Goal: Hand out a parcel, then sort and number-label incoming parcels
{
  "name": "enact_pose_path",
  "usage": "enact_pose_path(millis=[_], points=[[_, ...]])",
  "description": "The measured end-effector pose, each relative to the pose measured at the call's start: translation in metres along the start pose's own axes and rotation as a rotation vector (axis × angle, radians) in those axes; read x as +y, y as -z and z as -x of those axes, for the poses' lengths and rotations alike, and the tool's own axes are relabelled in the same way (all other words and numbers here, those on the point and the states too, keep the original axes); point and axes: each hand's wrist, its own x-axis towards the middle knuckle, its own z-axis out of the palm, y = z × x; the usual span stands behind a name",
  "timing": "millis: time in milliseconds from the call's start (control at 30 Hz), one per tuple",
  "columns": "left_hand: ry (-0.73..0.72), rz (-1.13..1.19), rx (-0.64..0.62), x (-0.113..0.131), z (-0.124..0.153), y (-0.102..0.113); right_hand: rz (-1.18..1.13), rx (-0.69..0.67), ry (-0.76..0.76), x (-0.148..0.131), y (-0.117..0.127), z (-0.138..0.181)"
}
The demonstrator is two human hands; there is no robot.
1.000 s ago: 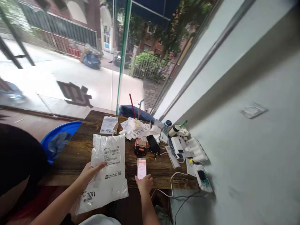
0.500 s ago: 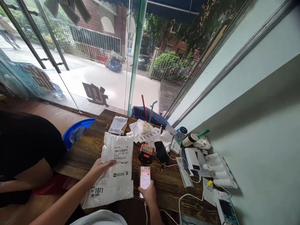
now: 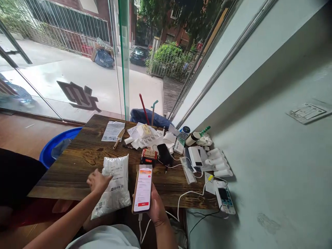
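A white plastic mailer bag (image 3: 118, 192) with printed labels and the number 1011 lies at the near edge of the wooden table (image 3: 75, 166). At its left side is my left hand (image 3: 100, 180), fingers apart and loosely bent, the thumb over the bag's edge; it is not wrapped round the bag. My right hand (image 3: 157, 207) holds a smartphone (image 3: 142, 190) upright with its lit screen towards me. A white cable (image 3: 140, 221) runs from the phone's bottom end. Just beyond the phone sits a small red and black device (image 3: 148, 156).
Loose labels (image 3: 147, 140), a paper sheet (image 3: 112, 131), a knife-like tool (image 3: 119, 139) and a dark phone-shaped object (image 3: 164, 154) lie farther back. White paper rolls (image 3: 220, 162) and a power bank (image 3: 195, 157) line the right wall. A blue tub (image 3: 49, 148) stands left; a glass panel rises behind.
The mailer bag has come down onto the table edge, and my left hand has loosened from it. My right hand has raised the phone towards me. The view has swung right.
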Motion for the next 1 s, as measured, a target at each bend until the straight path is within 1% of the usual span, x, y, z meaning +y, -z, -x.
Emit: enact_pose_path(millis=[33,67,100,133,167,200,233,267,300,367,433,467,533,633,700,800,900,1000], points=[[-0.071,0.007,0.001,0.008,0.007,0.002,-0.011,0.012,-0.011,0.0,-0.004,-0.001],[-0.148,0.027,-0.06,0.016,0.016,0.003,-0.017,0.031,-0.019,0.001,-0.008,-0.002],[-0.209,0.058,-0.18,0.024,0.026,0.004,-0.019,0.052,-0.026,0.001,-0.012,-0.003],[-0.232,0.092,-0.327,0.032,0.037,0.005,-0.018,0.072,-0.034,0.001,-0.015,-0.004],[-0.216,0.13,-0.472,0.039,0.047,0.005,-0.012,0.089,-0.042,0.001,-0.017,-0.006],[-0.174,0.169,-0.587,0.045,0.057,0.005,-0.002,0.101,-0.052,0.002,-0.019,-0.007],[-0.13,0.206,-0.663,0.05,0.067,0.005,0.011,0.114,-0.059,0.002,-0.021,-0.009],[-0.095,0.236,-0.705,0.053,0.074,0.004,0.027,0.13,-0.061,0.002,-0.022,-0.011],[-0.079,0.254,-0.71,0.055,0.08,0.003,0.043,0.151,-0.059,0.003,-0.023,-0.013],[-0.098,0.249,-0.67,0.055,0.086,0.002,0.08,0.204,-0.049,0.003,-0.025,-0.017],[-0.122,0.211,-0.638,0.049,0.083,0.001,0.113,0.249,-0.037,0.003,-0.027,-0.019],[-0.146,0.157,-0.621,0.044,0.079,0.001,0.124,0.257,-0.034,0.003,-0.028,-0.019],[-0.23,-0.037,-0.566,0.031,0.066,0.0,0.132,0.238,-0.032,0.001,-0.029,-0.018],[-0.34,-0.385,-0.436,0.002,0.043,-0.004,0.133,0.167,-0.041,0.0,-0.026,-0.014],[-0.371,-0.54,-0.348,-0.021,0.032,-0.008,0.13,0.13,-0.057,0.001,-0.021,-0.012],[-0.46,-0.745,-0.249,-0.051,0.027,-0.016,0.131,0.12,-0.085,0.002,-0.01,-0.008],[-0.567,-0.88,-0.213,-0.07,0.028,-0.023,0.146,0.125,-0.109,0.001,-0.002,-0.005],[-0.659,-0.973,-0.22,-0.078,0.027,-0.029,0.17,0.128,-0.135,-0.002,-0.001,-0.004]])
